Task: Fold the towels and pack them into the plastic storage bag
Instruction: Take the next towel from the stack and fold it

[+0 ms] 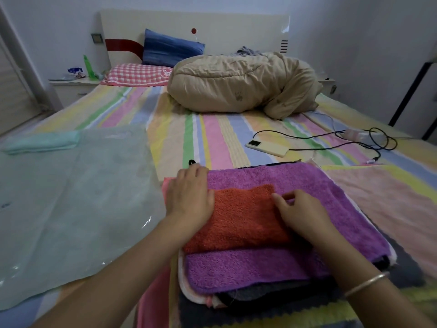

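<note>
Your left hand [189, 197] lies flat, fingers straight, pressing the left edge of the small orange terry towel [238, 221]. Your right hand [300, 214] curls its fingers at the towel's right edge and pinches the cloth there; a thin metal bangle [366, 284] circles that wrist. The orange towel rests on a larger purple fleece towel [319, 185], which tops a stack of pink, white and dark cloths. Just left of the stack, the clear plastic storage bag [71, 209] lies flat on the striped bedsheet [212, 138], with a pale mint folded cloth [40, 142] at its far end. Beyond lie a cream phone [267, 147] on a black cable [331, 147] and a bundled beige quilt [236, 86]
</note>
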Demonstrator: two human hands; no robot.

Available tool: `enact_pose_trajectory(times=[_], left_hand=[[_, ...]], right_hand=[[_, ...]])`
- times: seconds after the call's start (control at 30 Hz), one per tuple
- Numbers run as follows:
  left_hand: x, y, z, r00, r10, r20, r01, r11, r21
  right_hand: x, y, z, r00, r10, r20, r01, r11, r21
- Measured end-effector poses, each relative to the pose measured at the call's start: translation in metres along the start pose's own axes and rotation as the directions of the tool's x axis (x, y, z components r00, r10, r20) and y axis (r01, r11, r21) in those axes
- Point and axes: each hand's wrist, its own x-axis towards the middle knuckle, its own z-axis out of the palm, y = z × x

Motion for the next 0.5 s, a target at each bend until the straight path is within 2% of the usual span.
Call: enact_pose_trajectory(times=[0.03,0.1,0.17,0.23,0.33,0.43,0.5], left_hand=[[-0.004,0.009,-0.002,0.995,0.103,-0.011,-0.103,0.989,-0.103],[-0.014,0.029,0.0,0.942,0.322,0.099,-0.29,0.925,-0.245],[-0.023,0.04,0.01,0.857,0.421,0.298,-0.382,0.906,-0.182],[-0.026,0.041,0.025,0.824,0.38,0.42,-0.361,0.924,-0.126],[-0.026,0.046,0.031,0.835,0.289,0.467,-0.261,0.957,-0.125],[-0.023,0.056,0.031,0.824,0.192,0.534,-0.156,0.981,-0.112],[-0.021,0.061,0.029,0.813,0.177,0.555,-0.1,0.981,-0.166]], right_hand=[[-0.002,-0.001,-0.003,0.998,0.015,0.06,-0.016,1.0,0.016],[-0.004,-0.005,-0.004,0.988,0.018,0.156,-0.029,0.997,0.073],[-0.008,-0.008,-0.002,0.979,0.005,0.203,-0.037,0.988,0.153],[-0.012,-0.009,-0.003,0.974,-0.005,0.228,-0.062,0.956,0.286],[-0.013,-0.006,-0.013,0.971,0.009,0.24,-0.126,0.871,0.474],[-0.011,0.0,-0.024,0.972,0.032,0.233,-0.157,0.827,0.54],[-0.01,0.0,-0.028,0.969,0.037,0.245,-0.17,0.818,0.549]])
